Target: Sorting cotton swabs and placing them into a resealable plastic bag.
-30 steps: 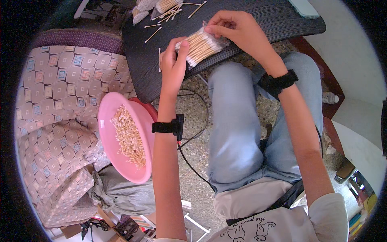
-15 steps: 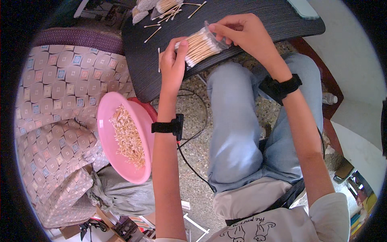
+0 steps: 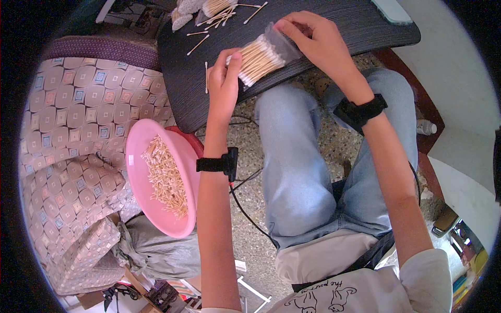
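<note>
Narrow and closed, the grip of the left hand (image 3: 225, 73) is holding one end of a clear bag (image 3: 265, 58) packed with cotton swabs (image 3: 255, 63), its thumb lying on top, while the right hand (image 3: 319, 40) is pinching the loose flap (image 3: 283, 45) at the other end. The bag is slanting over the near edge of the dark tabletop (image 3: 185, 99); whether it is touching the surface cannot be told. Bare dark surface is stretching between the right hand and a pale green thing (image 3: 394, 11) at the far right edge, and more is showing left of the left hand, where one loose swab (image 3: 206, 78) is lying near the left edge. Farther back, a small pile of swabs (image 3: 222, 16) is spreading beside white bundles (image 3: 182, 16). Below the rounded left corner, a pink basin (image 3: 133, 172) is holding many swabs (image 3: 166, 180), standing just beside the left forearm. Patterned cushions (image 3: 73, 120) are filling the left side; a speckled floor (image 3: 251, 208) is showing between that forearm and the jeans (image 3: 295, 167). On the right, a pale wall (image 3: 459, 78) is rising, with a small bottle (image 3: 427, 127) lying near its foot.
</note>
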Tool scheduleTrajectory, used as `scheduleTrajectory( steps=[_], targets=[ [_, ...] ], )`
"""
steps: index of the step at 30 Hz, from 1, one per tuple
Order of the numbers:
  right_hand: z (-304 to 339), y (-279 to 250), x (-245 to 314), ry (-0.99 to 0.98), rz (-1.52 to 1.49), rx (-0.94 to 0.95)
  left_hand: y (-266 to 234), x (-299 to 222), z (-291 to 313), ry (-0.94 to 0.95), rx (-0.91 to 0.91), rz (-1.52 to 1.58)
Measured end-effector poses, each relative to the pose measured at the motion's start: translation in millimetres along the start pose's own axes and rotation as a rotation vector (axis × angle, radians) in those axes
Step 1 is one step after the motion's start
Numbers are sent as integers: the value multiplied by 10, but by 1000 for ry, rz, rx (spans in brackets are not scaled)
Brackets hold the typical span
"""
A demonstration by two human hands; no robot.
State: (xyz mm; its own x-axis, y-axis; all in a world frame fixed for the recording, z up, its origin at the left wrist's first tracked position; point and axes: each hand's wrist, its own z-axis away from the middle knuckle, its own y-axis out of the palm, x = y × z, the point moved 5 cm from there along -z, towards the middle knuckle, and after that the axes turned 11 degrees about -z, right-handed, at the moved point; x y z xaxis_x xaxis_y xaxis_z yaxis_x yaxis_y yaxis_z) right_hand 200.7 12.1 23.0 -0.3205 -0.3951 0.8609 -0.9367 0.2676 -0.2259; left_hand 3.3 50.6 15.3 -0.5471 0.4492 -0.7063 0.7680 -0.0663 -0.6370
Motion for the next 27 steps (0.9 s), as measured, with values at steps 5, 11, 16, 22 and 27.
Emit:
scheduleTrajectory(
  steps=[5, 11, 16, 22, 27],
  targets=[
    [-87, 17, 232, -291, 278, -137, -14, -13, 21, -56, -5, 89],
    [-177, 379, -131, -457, 782, 93, 6, 5, 3, -75, 6, 83],
    [-238, 485, -206, -377, 801, 66, -2, 64, 8, -34, -12, 25],
    [-316, 215, -181, -198, 595, -9, 7, -4, -6, -55, 7, 29],
    [-191, -55, 33, -170, 668, -157, 10, 61, 6, -61, -10, 69]
  ],
)
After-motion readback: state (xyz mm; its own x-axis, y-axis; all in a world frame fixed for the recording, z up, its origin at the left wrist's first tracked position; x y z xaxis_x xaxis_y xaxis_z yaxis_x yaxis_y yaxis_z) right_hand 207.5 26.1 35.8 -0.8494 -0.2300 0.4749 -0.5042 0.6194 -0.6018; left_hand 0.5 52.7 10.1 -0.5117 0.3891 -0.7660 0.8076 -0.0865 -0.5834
